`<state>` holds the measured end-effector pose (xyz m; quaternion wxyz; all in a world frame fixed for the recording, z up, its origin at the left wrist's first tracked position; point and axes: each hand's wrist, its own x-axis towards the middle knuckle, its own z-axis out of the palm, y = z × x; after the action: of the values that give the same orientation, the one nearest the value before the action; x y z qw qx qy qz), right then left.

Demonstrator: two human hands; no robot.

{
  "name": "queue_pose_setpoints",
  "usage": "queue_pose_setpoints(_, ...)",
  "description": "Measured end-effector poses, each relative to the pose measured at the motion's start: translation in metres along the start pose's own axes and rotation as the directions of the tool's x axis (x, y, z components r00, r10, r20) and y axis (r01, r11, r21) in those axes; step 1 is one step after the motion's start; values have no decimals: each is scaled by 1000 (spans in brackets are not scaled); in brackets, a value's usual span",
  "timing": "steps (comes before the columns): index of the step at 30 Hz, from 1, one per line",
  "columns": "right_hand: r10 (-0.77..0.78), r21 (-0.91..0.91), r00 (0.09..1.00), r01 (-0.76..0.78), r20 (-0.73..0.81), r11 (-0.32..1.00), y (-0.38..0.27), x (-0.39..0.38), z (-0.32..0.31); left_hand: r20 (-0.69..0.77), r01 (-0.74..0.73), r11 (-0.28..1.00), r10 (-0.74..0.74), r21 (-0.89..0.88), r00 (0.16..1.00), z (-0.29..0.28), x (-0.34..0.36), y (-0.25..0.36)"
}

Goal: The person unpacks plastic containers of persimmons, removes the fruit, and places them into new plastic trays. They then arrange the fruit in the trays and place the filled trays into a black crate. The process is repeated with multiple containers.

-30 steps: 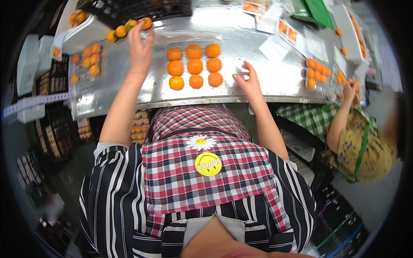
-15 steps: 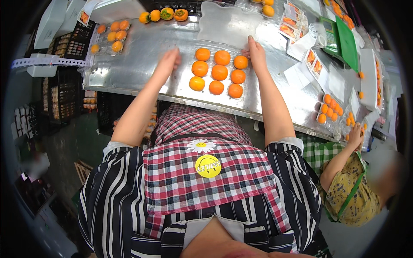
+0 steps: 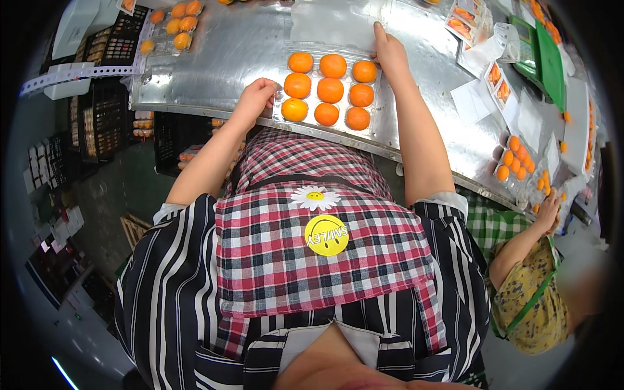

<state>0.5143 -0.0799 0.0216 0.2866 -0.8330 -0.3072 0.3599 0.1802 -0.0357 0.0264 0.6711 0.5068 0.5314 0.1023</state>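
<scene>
Now | clear tray of nine oranges (image 3: pixel 328 91) on steel desk (image 3: pixel 214 58), long axis left-right | left hand (image 3: pixel 257 97) curled at near-left corner | right hand (image 3: pixel 389 52) flat at far-right corner | both equally near

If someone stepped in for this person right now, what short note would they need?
Left hand: curled at the near left edge of the clear tray, touching it; whether it grips is unclear.
Right hand: flat on the tray's far right corner.
The tray sits on the metal table with nine orange fruits in three rows of three, every visible pocket filled.
Done: tray loaded.
Left: nothing covers the fruit yet.
A co-worker's hand works at another tray on the right.
</scene>
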Motion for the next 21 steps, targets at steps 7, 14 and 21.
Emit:
queue_pose_setpoints(7,10,-134,989,-31,-150,990,0,-21,-1,44,6,999,-8,45,999,-21,15,4)
queue_pose_setpoints(14,-4,202,977,48,-213,978,25,-65,-38,-16,-369,868,396,331,918,-13,2,18)
queue_pose_setpoints(21,-14,268,903,142,-430,953,87,-140,-56,50,-506,773,529,382,847,18,-35,57)
